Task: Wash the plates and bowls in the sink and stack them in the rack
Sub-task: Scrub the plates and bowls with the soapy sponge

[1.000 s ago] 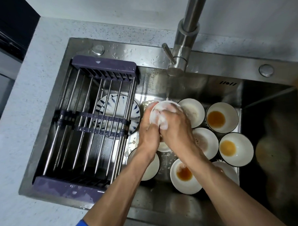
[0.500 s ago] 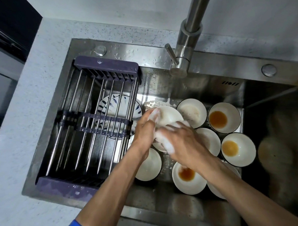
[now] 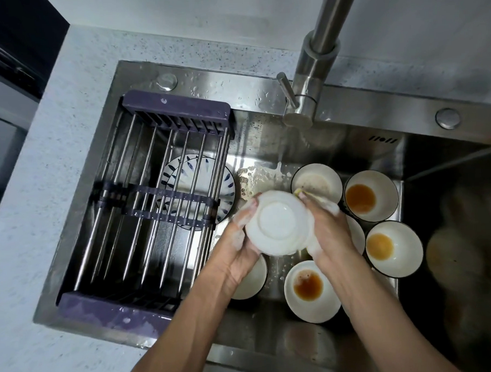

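Left hand (image 3: pixel 235 248): cupped against the left side of an upturned bowl (image 3: pixel 279 222), foam-coated fingers (image 3: pixel 247 214) curled over the rim.
Right hand (image 3: pixel 328 233): clasped on the right side (soapy too), fingertips up by the far edge.
Forearms: bare, rising from bottom edge, converging.
Left wrist: blue band at frame edge.

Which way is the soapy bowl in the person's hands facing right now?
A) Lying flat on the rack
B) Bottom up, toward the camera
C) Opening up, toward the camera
B: the held bowl shows its round foot ring to the camera, with the left hand and right hand gripping its sudsy sides above the sink.
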`<action>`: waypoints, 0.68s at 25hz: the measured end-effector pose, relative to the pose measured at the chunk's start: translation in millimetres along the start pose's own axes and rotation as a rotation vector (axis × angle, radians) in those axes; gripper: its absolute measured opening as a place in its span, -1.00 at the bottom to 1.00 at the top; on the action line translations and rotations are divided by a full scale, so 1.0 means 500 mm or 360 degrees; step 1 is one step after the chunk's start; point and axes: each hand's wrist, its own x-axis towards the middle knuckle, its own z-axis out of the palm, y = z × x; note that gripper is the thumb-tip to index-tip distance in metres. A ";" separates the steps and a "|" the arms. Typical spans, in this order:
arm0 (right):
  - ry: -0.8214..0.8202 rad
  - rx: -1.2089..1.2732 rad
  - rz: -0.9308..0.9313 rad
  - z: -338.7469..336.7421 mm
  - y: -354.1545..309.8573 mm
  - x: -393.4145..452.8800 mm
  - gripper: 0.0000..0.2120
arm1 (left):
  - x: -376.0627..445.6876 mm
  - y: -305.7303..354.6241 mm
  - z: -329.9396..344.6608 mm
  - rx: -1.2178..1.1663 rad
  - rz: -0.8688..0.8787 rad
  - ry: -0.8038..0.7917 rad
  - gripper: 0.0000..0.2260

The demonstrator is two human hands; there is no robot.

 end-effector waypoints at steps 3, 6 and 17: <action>0.0179 -0.0180 -0.0235 0.021 -0.019 0.019 -0.86 | -0.005 -0.002 0.018 0.0169 -0.0218 0.0020 -0.50; -0.0226 -0.1242 -0.0669 0.019 -0.035 -0.003 -0.70 | 0.002 -0.004 0.036 0.0266 -0.0116 0.0314 -0.32; -0.0661 -0.1362 -0.1037 0.015 -0.034 -0.010 -0.61 | -0.013 -0.002 0.065 0.0868 0.0148 0.0207 -0.64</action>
